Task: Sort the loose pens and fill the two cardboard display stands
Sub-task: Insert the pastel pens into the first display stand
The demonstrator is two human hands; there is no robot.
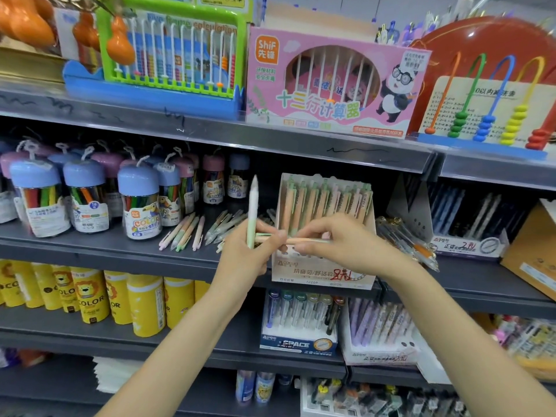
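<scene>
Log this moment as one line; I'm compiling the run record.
left hand: holds upright green pen | right hand: pinches peach pen | display stand: part-filled | loose pens: on shelf

Bright even light, bowed soft edges

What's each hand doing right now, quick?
Left hand: grips an upright green-and-white pen.
Right hand: pinches a peach pen lying sideways.
</scene>
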